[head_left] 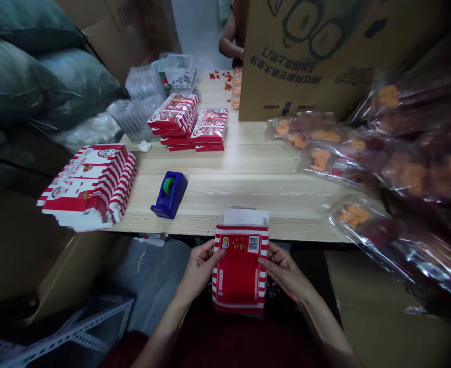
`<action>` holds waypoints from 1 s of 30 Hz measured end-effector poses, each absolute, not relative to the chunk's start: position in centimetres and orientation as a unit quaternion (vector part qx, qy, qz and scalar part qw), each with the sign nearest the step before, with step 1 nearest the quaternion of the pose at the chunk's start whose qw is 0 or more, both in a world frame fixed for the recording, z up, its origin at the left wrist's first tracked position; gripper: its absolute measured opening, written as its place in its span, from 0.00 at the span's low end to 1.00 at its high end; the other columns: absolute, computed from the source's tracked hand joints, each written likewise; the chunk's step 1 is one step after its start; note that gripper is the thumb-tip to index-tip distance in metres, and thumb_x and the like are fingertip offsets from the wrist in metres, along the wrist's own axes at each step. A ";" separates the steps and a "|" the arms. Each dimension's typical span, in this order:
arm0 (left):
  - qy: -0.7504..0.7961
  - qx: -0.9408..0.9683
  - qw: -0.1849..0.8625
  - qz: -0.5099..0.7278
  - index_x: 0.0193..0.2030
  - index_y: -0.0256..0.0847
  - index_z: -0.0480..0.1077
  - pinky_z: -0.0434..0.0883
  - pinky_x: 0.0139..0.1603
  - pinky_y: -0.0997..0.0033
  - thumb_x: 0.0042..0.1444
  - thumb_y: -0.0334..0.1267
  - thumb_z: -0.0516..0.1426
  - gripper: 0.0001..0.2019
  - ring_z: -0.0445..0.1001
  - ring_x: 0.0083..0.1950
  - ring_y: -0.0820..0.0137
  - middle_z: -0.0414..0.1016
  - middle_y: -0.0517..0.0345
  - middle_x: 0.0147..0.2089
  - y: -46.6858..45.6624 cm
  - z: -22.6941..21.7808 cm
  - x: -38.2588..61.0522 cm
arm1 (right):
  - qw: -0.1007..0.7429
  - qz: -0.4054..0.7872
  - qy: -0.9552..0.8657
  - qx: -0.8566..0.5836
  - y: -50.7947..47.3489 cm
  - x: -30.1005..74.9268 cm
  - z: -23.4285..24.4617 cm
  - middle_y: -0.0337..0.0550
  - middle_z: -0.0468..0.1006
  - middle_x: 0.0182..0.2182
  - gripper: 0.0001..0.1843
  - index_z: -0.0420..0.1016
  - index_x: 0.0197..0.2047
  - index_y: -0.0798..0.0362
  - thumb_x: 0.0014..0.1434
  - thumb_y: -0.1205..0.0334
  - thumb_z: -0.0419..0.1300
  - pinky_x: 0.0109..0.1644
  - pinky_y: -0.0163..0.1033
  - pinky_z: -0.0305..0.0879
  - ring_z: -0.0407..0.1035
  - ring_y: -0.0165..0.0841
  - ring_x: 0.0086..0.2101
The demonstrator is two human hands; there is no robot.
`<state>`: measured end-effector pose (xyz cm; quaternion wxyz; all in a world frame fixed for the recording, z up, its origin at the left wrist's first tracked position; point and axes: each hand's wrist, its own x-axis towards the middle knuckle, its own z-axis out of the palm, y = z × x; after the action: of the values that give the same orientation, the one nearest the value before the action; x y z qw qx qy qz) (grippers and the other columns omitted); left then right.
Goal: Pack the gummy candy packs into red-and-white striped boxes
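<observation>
Between my two hands is a red and white striped cardboard box (239, 273), held over the table's front edge with a barcode face toward me. A white flap stands out at its far end. My left hand (200, 266) grips the left side, thumb on the front face. On the right side my right hand (285, 268) grips it the same way. Beyond the box, to the left, a blue tape dispenser (173, 197) with a green core sits on the wooden table (248, 179). A stack of flat striped cartons (85, 189) lies at the table's left edge.
Filled striped boxes (177, 112) are piled at the back, beside clear plastic trays (144, 94). A large brown carton (310, 66) stands at the back right. Clear bags with orange pieces (321, 158) heap along the right. Another person's arm (231, 38) shows behind the carton.
</observation>
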<state>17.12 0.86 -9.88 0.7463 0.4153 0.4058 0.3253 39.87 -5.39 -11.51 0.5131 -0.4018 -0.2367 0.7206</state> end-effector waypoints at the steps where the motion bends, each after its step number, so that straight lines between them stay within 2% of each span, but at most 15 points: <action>1: 0.412 0.412 0.742 0.330 0.57 0.40 0.77 0.76 0.52 0.62 0.63 0.42 0.64 0.17 0.82 0.49 0.60 0.84 0.50 0.50 0.9 -10.1 17.1 | 0.510 0.719 -0.240 -0.407 -5.2 39.8 -11.7 0.42 0.85 0.52 0.22 0.79 0.57 0.40 0.60 0.58 0.72 0.60 0.50 0.72 0.80 0.39 0.49; 3: 0.422 0.402 0.732 0.353 0.56 0.40 0.77 0.76 0.52 0.63 0.60 0.40 0.66 0.18 0.82 0.49 0.61 0.84 0.50 0.48 1.1 -10.4 16.8 | 0.496 0.725 -0.251 -0.407 -5.2 39.6 -11.7 0.43 0.83 0.55 0.22 0.78 0.58 0.40 0.62 0.56 0.71 0.61 0.51 0.72 0.78 0.40 0.52; 6: 0.427 0.397 0.696 0.420 0.63 0.45 0.72 0.76 0.54 0.67 0.55 0.36 0.69 0.28 0.81 0.50 0.64 0.83 0.52 0.51 1.4 -9.8 16.2 | 0.474 0.738 -0.270 -0.396 -5.9 39.6 -11.4 0.43 0.82 0.57 0.22 0.76 0.61 0.38 0.64 0.56 0.68 0.63 0.52 0.70 0.76 0.40 0.55; 8: 0.425 0.410 0.664 0.459 0.64 0.49 0.70 0.76 0.52 0.69 0.54 0.33 0.70 0.31 0.81 0.47 0.68 0.82 0.54 0.51 1.4 -9.1 15.8 | 0.465 0.744 -0.279 -0.391 -6.4 39.7 -11.1 0.43 0.81 0.57 0.22 0.75 0.62 0.38 0.65 0.57 0.67 0.64 0.53 0.69 0.76 0.40 0.56; 11: 0.424 0.444 0.647 0.452 0.60 0.49 0.73 0.76 0.49 0.72 0.55 0.34 0.69 0.26 0.80 0.44 0.71 0.81 0.56 0.51 1.3 -8.6 15.6 | 0.457 0.742 -0.286 -0.398 -6.9 39.9 -10.6 0.43 0.79 0.60 0.26 0.70 0.66 0.37 0.66 0.57 0.66 0.65 0.56 0.68 0.75 0.42 0.58; 15: 0.435 0.471 0.653 0.403 0.61 0.46 0.73 0.73 0.52 0.72 0.61 0.37 0.65 0.21 0.78 0.48 0.70 0.81 0.57 0.47 1.2 -8.6 15.5 | 0.518 0.670 -0.304 -0.436 -6.5 39.9 -9.8 0.38 0.70 0.68 0.37 0.57 0.73 0.29 0.66 0.59 0.66 0.71 0.58 0.60 0.68 0.40 0.63; 18: 0.434 0.490 0.654 0.379 0.59 0.44 0.73 0.73 0.52 0.71 0.63 0.40 0.64 0.18 0.78 0.49 0.68 0.80 0.56 0.46 1.7 -8.4 15.0 | 0.543 0.624 -0.340 -0.447 -5.8 39.8 -9.3 0.37 0.66 0.70 0.33 0.63 0.70 0.30 0.66 0.60 0.65 0.73 0.57 0.56 0.65 0.40 0.66; 23: 0.426 0.544 0.641 0.334 0.55 0.41 0.74 0.72 0.49 0.71 0.64 0.41 0.63 0.15 0.77 0.46 0.67 0.79 0.53 0.45 2.8 -8.2 13.9 | 0.527 0.606 -0.386 -0.453 -4.9 39.8 -9.0 0.38 0.67 0.69 0.24 0.74 0.62 0.34 0.64 0.59 0.67 0.70 0.55 0.63 0.69 0.42 0.62; 26: 0.419 0.557 0.643 0.317 0.54 0.41 0.74 0.72 0.49 0.69 0.64 0.43 0.62 0.15 0.77 0.46 0.66 0.79 0.53 0.44 2.7 -8.7 13.8 | 0.507 0.621 -0.388 -0.454 -4.8 40.1 -9.8 0.40 0.72 0.65 0.22 0.76 0.60 0.37 0.63 0.57 0.68 0.67 0.52 0.67 0.73 0.40 0.59; 30: 0.459 0.591 0.584 0.314 0.49 0.39 0.77 0.70 0.39 0.73 0.61 0.44 0.64 0.13 0.74 0.35 0.70 0.77 0.57 0.36 2.3 -9.1 14.5 | 0.497 0.634 -0.381 -0.455 -4.1 40.6 -10.7 0.41 0.81 0.55 0.17 0.78 0.55 0.41 0.63 0.56 0.69 0.60 0.46 0.72 0.77 0.37 0.52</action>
<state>14.51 2.32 -9.07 0.5836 0.5913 0.4594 0.3143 40.60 -4.09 -10.71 0.4965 -0.4551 -0.3806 0.6336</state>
